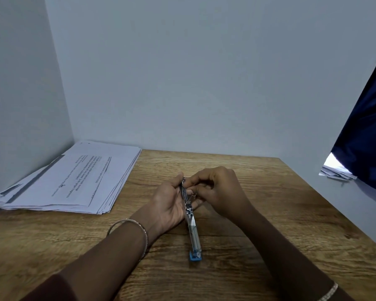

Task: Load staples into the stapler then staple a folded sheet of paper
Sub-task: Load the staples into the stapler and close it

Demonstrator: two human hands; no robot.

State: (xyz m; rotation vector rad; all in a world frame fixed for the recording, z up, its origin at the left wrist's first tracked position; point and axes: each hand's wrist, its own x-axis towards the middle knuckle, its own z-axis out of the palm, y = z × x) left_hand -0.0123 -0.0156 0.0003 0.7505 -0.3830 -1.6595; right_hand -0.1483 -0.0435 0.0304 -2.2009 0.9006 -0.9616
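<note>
Mid-loading: gripping opened stapler (192, 231) in left hand (169, 205), pinching its head with right hand (217, 187); next, likely seat staples, close.

Pale blue-grey walls (182, 72) corner a wooden table (269, 213); navy curtain (365, 131) right.

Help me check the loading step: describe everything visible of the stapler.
The stapler is slim, shiny metal with a blue plastic piece at its near end. It looks opened out: a long channel with a thin rod along it runs toward the person. It points away from them, over the wooden table. The left hand grips its far half; the right hand pinches its far part. Staples inside cannot be made out.
</note>
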